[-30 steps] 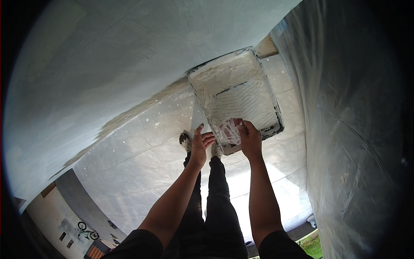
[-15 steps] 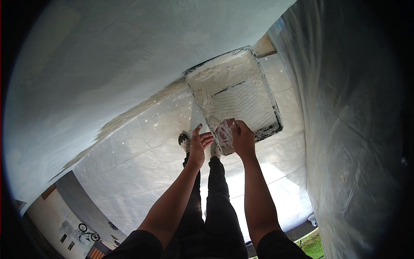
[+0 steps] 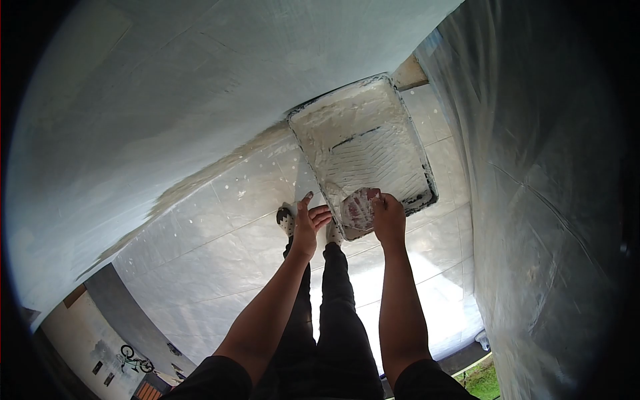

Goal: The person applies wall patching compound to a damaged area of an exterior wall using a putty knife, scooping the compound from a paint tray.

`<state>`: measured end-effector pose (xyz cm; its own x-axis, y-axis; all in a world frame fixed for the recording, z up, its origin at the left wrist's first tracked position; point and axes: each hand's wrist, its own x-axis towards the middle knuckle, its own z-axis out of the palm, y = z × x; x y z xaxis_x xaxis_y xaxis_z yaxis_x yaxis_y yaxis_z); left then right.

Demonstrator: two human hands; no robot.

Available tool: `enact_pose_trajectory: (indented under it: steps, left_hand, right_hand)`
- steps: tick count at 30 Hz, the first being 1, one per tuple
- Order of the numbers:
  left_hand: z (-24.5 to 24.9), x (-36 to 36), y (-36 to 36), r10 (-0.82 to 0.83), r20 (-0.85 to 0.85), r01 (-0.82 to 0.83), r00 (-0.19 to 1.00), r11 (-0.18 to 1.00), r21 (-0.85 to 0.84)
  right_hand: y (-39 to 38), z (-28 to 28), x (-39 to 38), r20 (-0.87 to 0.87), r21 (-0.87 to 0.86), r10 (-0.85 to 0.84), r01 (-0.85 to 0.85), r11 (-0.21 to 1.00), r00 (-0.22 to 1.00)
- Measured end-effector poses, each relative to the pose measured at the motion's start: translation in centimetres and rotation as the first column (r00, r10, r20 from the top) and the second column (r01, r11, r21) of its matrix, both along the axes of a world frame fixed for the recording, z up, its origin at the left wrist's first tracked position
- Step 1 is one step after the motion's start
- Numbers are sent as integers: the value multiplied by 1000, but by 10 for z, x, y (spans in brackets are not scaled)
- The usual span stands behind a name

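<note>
My right hand (image 3: 389,220) grips a flat reddish-brown piece (image 3: 360,208) by its right end; its face is smeared with white, paint-like stuff. The piece is over the near left corner of a black paint tray (image 3: 432,175), whose ribbed slope and far end are coated in creamy white. To the left, my left hand (image 3: 311,225) is open, thumb up and apart from the fingers. Those fingertips are right by the tray's left edge, with nothing in them. Pale stains mark the thumb tip.
A pale wall (image 3: 167,107) rises along the left and behind the tray. Translucent plastic sheeting (image 3: 533,200) hangs at the right. White spots dot the tiled floor (image 3: 220,220), where my shoes stand close to the tray. A bicycle (image 3: 137,360) is far off at lower left.
My right hand has moved slightly right and toward me with the reddish-brown piece, which now lies more sideways. My left hand has barely moved.
</note>
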<state>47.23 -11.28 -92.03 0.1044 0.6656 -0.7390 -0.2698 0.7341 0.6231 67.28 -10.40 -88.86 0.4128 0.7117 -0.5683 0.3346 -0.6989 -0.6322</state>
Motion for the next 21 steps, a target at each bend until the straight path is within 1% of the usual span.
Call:
enact_pose_trajectory:
  steps: [2, 4, 5, 7, 9, 11, 12, 14, 18, 20, 21]
  left_hand:
    - [0, 0, 0, 6, 7, -6, 1000, 1000, -4]
    - [0, 1, 1, 14, 12, -14, 1000, 1000, -7]
    - [0, 1, 1, 14, 10, -14, 1000, 1000, -7]
    - [0, 1, 0, 13, 8, -13, 1000, 1000, -12]
    - [-1, 1, -1, 10, 12, -10, 1000, 1000, 3]
    - [-3, 1, -1, 10, 10, -11, 1000, 1000, 5]
    - [-3, 2, -1, 12, 10, -12, 1000, 1000, 7]
    - [-3, 1, -1, 9, 7, -9, 1000, 1000, 7]
    - [-1, 0, 0, 2, -10, -2, 1000, 1000, 7]
    - [0, 0, 0, 2, -5, -2, 1000, 1000, 2]
    - [0, -1, 0, 3, 0, -3, 1000, 1000, -4]
  right_hand:
    - [-10, 8, 2, -8, -25, 17, -17, 1000, 1000]
    - [-20, 14, -1, 17, -105, -6, 8, 994, 1000]
    - [-26, 12, -4, 16, -105, -4, 6, 994, 1000]
    - [-41, 2, -10, 97, 4, -22, 21, 1000, 995]
    - [-47, -3, -11, 112, -11, -27, 29, 1000, 993]
    - [-45, -5, -11, 32, -50, -53, 55, 997, 998]
    - [-42, -5, -12, 32, -49, -55, 56, 997, 998]
    - [-33, -9, -15, -9, -18, -70, 70, 997, 998]
    - [-8, -16, -19, -34, 25, -89, 89, 996, 996]
    - [2, -20, -15, -190, -94, -112, 96, 991, 975]
    - [5, -16, -13, -190, -88, -112, 96, 991, 975]
